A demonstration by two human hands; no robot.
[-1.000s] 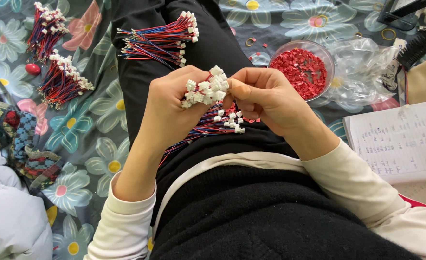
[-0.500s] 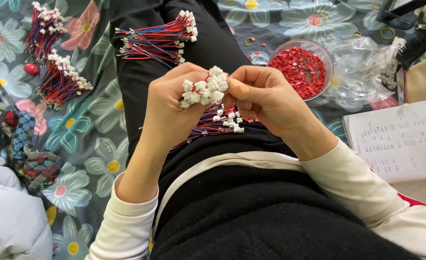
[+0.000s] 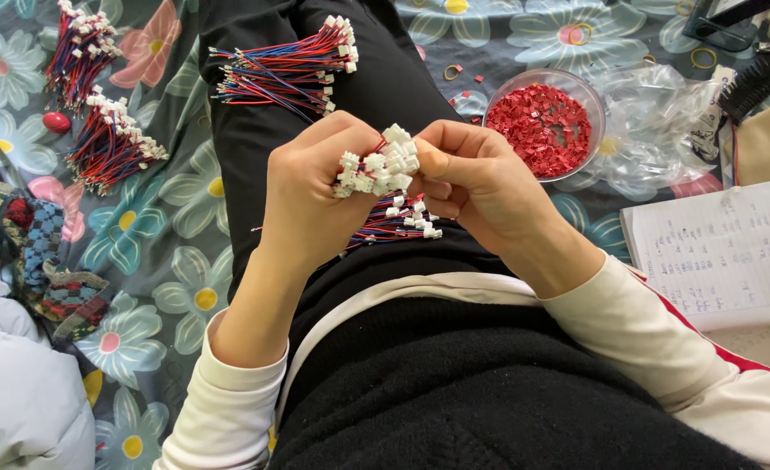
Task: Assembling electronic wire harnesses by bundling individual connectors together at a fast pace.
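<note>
Since a second ago both hands have lifted slightly; left hand point(image 3: 315, 187) fingers remain clenched around the wire-connector bundle point(image 3: 381, 170), right hand point(image 3: 476, 178) fingers pinching one white connector at its 3 o'clock side.

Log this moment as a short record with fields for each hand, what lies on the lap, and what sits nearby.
left hand: grips a bundle of white connectors on red and blue wires
right hand: fingertips pinch at the same bundle
lap: loose wire bundle on the black trousers
right side: clear bowl of red pieces, open notebook
left side: two more wire bundles on the floral cloth
</note>
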